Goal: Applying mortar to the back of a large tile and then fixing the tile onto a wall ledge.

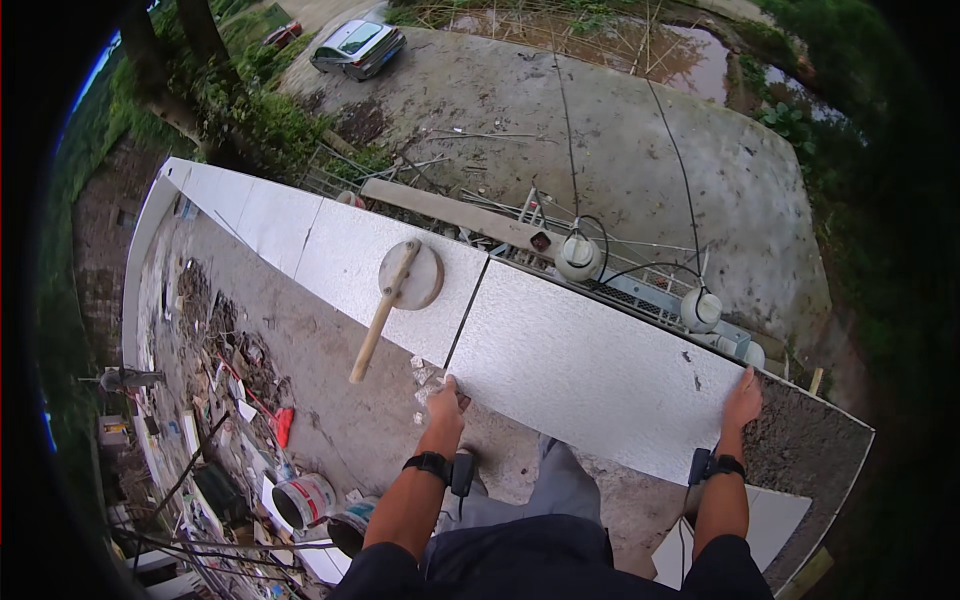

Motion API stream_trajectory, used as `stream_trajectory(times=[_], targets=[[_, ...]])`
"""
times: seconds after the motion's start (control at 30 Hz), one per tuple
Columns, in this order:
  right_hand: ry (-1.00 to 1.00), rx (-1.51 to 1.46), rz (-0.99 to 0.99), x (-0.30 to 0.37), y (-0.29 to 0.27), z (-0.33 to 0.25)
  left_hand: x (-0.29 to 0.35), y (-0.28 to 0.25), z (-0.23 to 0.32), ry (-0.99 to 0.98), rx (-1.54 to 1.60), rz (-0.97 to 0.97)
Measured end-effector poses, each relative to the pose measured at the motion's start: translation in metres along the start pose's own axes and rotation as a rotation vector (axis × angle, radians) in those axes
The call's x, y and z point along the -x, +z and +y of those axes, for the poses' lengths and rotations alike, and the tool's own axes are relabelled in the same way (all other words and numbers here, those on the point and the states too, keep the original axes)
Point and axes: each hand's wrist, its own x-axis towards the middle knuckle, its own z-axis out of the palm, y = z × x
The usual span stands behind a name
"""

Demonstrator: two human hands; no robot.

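A large white rough-faced stone slab (pixel 590 370) lies along the top of a low wall. My left hand (pixel 446 406) grips its near left corner, beside the narrow dark joint with the neighbouring slab. At the right end, my right hand (pixel 741 402) is closed over the slab's edge, next to exposed dark mortar (pixel 812 425). The undersides of the fingers are hidden. A mallet (pixel 412 275) with a round pale head and wooden handle rests on the neighbouring white slab (pixel 335 245), its handle sticking out past the near edge.
Beyond the wall are white round fixtures (pixel 578 258) with black cables, metal racking and a long board (pixel 455 212). Buckets (pixel 303 500), a red cloth-like item (pixel 283 427) and rubble lie on the left. Another white slab (pixel 775 520) is near my right forearm. A car (pixel 358 48) stands far off.
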Motion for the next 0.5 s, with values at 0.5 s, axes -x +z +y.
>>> stream_trajectory(times=[0.5], targets=[[0.054, 0.03, -0.162, -0.004, 0.027, -0.016, -0.043, 0.015, -0.002, -0.05, 0.014, 0.122]])
